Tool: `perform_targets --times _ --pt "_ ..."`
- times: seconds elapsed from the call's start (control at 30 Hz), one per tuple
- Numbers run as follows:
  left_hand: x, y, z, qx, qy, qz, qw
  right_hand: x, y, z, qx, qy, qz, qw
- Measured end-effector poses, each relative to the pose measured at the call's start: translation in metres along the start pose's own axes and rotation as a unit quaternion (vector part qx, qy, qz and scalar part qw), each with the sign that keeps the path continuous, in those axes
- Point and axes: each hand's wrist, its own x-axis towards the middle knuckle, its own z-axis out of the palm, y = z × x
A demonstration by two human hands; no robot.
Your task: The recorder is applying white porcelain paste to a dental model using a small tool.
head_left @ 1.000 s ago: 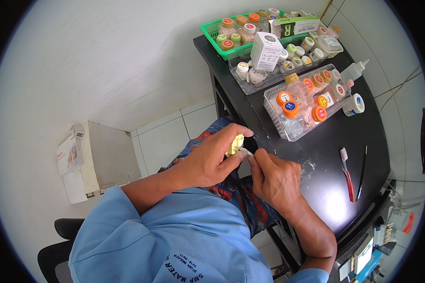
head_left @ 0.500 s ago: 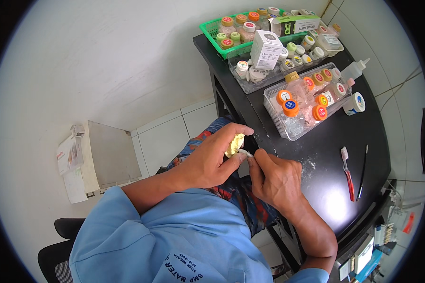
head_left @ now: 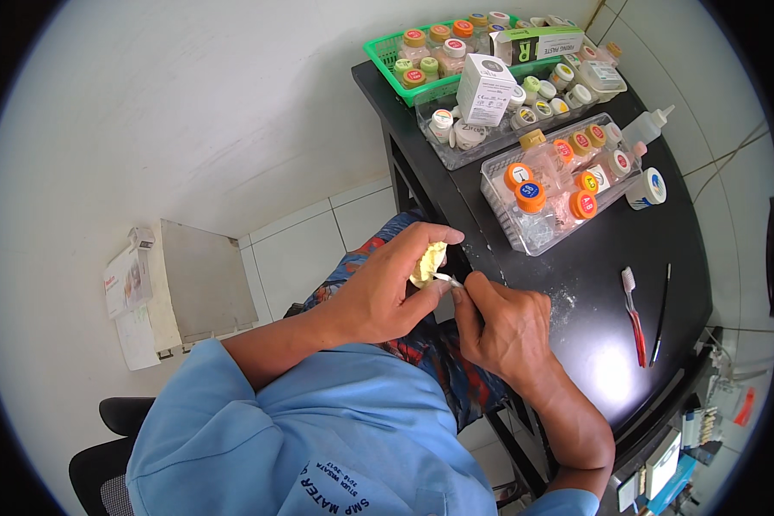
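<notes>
My left hand (head_left: 374, 292) is closed around a pale yellow, irregular lump (head_left: 426, 263) that looks like a dental cast; the fingers hide much of it. Against the lump's lower right side lies the tip of a small whitish blade-like tool (head_left: 446, 279). My right hand (head_left: 507, 322) pinches that tool between thumb and forefinger, its grip end hidden in the fist. The left thumb rests close to the blade. Both hands are held over my lap, just off the table's edge.
On the black table (head_left: 542, 361), a clear tray (head_left: 525, 245) of capped jars stands nearest my hands. Behind it are a second clear tray, a white box (head_left: 486, 90) and a green basket (head_left: 387, 69) with jars. A white tub (head_left: 647, 189), toothbrush (head_left: 633, 318) and thin black brush (head_left: 660, 316) lie right.
The yellow lump and the blade have shifted very slightly against each other. Both hands stay in nearly the same place.
</notes>
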Motion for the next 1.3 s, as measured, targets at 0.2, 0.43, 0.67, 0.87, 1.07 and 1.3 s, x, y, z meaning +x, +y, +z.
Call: perform_targets --times 0.2,0.43,0.67,0.87,1.07,1.3 --pt "0.0019 -0.0020 0.0001 0.009 0.006 0.003 1.000 -0.0001 0.0009 0.0007 -0.006 0.002 -0.003 1.000" --pt "0.0025 0.0010 -0.0040 0.032 -0.007 0.002 0.999 -0.0002 0.0003 0.0014 -0.014 0.002 -0.004 1.000" --pt "0.0027 0.0029 -0.0056 0.034 -0.012 -0.006 0.999 -0.0007 0.0007 0.0027 -0.021 0.002 -0.007 1.000" --pt "0.0038 0.0039 -0.0063 0.027 -0.017 -0.015 0.999 -0.0010 0.0006 0.0032 -0.021 0.006 -0.008 1.000" --pt "0.0027 0.0016 -0.0032 0.021 -0.004 -0.007 1.000 -0.0012 0.0016 0.0056 -0.012 0.020 -0.004 1.000" --pt "0.0049 0.0021 -0.0071 0.028 -0.018 -0.008 0.999 0.0005 0.0006 0.0034 -0.011 0.016 0.001 1.000"
